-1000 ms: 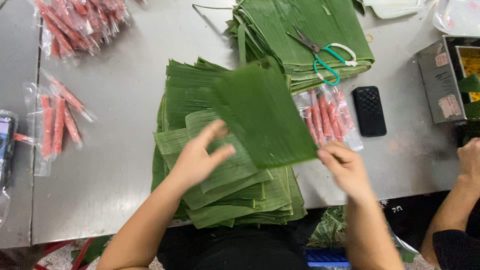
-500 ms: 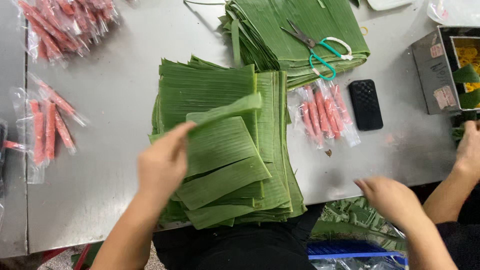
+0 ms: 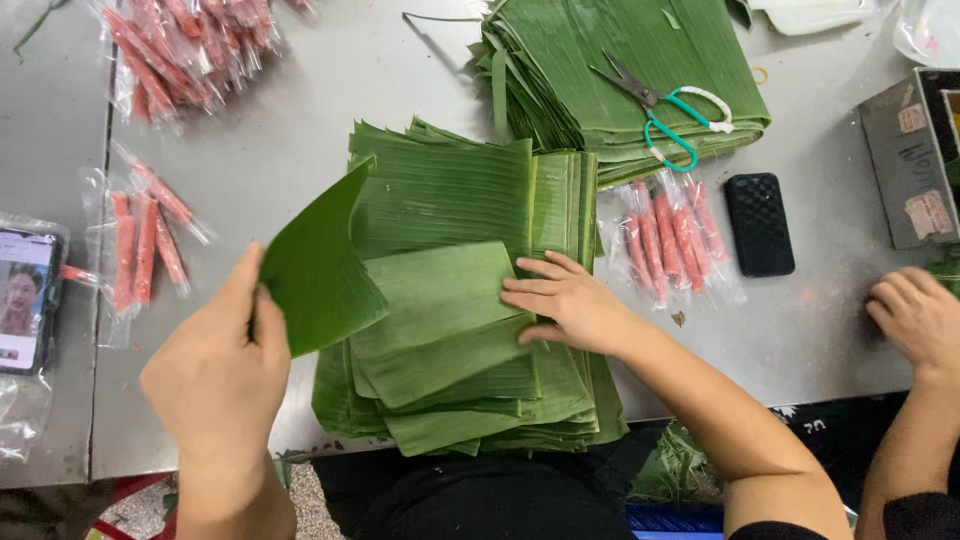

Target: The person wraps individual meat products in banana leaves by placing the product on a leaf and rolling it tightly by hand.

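A dark green, glossy cut leaf piece (image 3: 318, 272) is held tilted at centre left of the frame, one corner raised. A stack of ribbed banana leaf sheets (image 3: 455, 300) is spread flat at the centre on the grey table, with smaller, lighter pieces laid on top.

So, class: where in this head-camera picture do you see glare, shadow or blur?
Head view: soft glare on the grey metal table and the clear plastic sausage packets; faint shadows under the stacked green banana leaves; the left hand looks slightly soft; everything else is sharp.
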